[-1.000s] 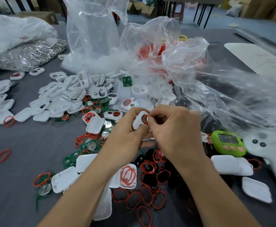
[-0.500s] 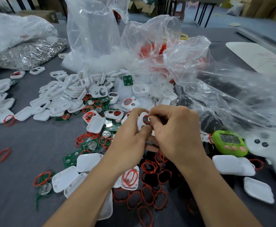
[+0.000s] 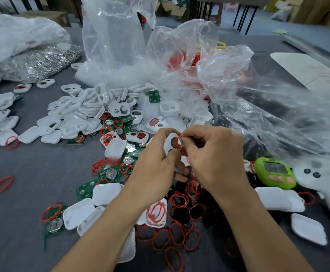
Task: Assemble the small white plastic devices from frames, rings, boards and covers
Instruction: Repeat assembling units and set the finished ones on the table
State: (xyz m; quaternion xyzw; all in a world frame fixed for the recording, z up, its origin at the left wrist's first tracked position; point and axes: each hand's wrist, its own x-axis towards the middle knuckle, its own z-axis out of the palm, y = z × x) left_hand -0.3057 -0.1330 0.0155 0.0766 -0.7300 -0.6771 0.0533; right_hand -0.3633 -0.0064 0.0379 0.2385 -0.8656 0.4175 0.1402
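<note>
My left hand grips a white plastic frame with two holes, held above the table's middle. My right hand pinches a small red ring against the frame's upper hole. A heap of white frames lies at the back left. Green boards with round metal contacts lie under and left of my hands. Red rings are scattered in front of me. White covers lie near my left forearm, more white covers on the right.
Clear plastic bags pile up behind and to the right. A bag of silvery parts sits at the back left. A green timer and a white handheld tool lie on the right of the grey table.
Both hands have stayed together on the frame. The right fingers have worked the red ring round to the frame's hole, which shows more plainly now.
</note>
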